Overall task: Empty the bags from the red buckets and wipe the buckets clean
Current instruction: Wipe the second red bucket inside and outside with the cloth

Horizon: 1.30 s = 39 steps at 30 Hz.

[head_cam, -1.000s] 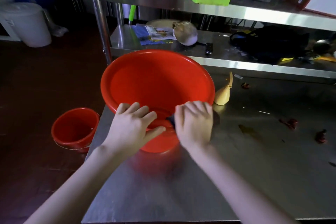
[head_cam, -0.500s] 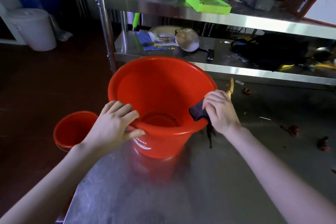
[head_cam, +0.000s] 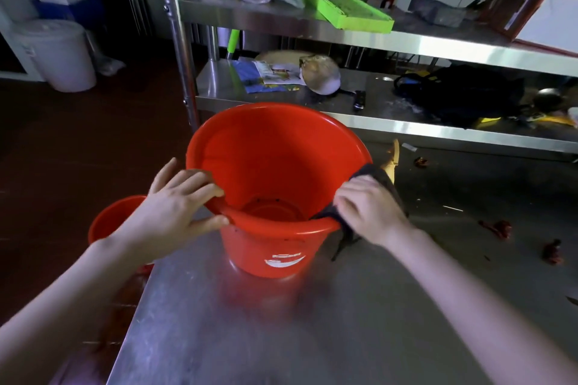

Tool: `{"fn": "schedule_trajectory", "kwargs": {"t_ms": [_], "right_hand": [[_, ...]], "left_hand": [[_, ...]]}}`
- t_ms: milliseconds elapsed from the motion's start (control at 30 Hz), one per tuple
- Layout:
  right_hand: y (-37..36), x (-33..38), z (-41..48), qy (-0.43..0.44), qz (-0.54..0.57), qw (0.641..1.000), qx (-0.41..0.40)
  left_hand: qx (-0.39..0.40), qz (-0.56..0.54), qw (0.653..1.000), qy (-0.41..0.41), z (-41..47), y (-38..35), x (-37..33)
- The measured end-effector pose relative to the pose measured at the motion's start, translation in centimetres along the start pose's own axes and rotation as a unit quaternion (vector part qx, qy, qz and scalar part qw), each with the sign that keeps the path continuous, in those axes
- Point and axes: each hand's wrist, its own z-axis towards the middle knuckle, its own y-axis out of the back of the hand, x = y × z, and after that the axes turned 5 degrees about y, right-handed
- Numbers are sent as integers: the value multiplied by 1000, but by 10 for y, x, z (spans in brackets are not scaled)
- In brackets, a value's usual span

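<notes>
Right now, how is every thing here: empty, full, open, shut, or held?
Big red bucket: upright on the steel table, no bag inside, dark specks at the bottom.
Dark cloth: folded over the bucket's rim, end hanging outside.
Left hand: grips the big bucket's rim.
Right hand: presses the cloth on the rim.
Small red bucket: upright on the floor, inside mostly hidden.
White bin: lid on.

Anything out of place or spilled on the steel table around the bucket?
Yes. Red scraps lie scattered on the table right of the red bucket, and dark specks dot the bucket's floor and outer wall.
</notes>
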Motion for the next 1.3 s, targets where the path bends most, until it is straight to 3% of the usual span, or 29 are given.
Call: {"fn": "schedule_trajectory", "kwargs": {"t_ms": [67, 167, 300, 433, 567, 700, 800, 933, 1000, 1067, 1100, 1200, 1300], "right_hand": [[7, -31, 4, -28, 9, 999, 33], [5, -37, 5, -74, 10, 997, -2], [-25, 39, -2, -95, -46, 987, -119], [-42, 92, 2, -73, -64, 982, -162], [-21, 43, 0, 14, -30, 994, -107], [4, -26, 0, -11, -4, 1000, -23], [-2, -30, 2, -70, 8, 996, -53], [-29, 39, -2, -72, -15, 990, -121], [-38, 76, -1, -53, -21, 989, -136], [-42, 101, 2, -23, -22, 991, -127], [-41, 108, 3, -6, -23, 993, -117], [-35, 120, 1, 47, -22, 996, -67], [-33, 125, -15, 73, -10, 997, -3]], "left_hand": [[-1, -3, 1000, -14, 5, -5, -6], [-33, -8, 999, -28, 7, -17, -26], [-64, 42, 997, 18, 5, -23, -60], [-73, 34, 997, 13, 1, -28, -87], [-45, 10, 999, -11, -1, -14, -37], [-16, -3, 1000, -11, 3, -14, -15], [-23, 8, 1000, 18, 4, -18, -30], [-13, -49, 998, 39, 2, -16, -40], [2, -175, 980, 90, 4, -6, -32], [-4, -344, 911, 229, 11, 12, -22], [-16, -371, 877, 305, 17, 18, -18], [21, -283, 845, 454, 21, 16, -18], [-77, -229, 863, 443, -5, 0, -34]]}}
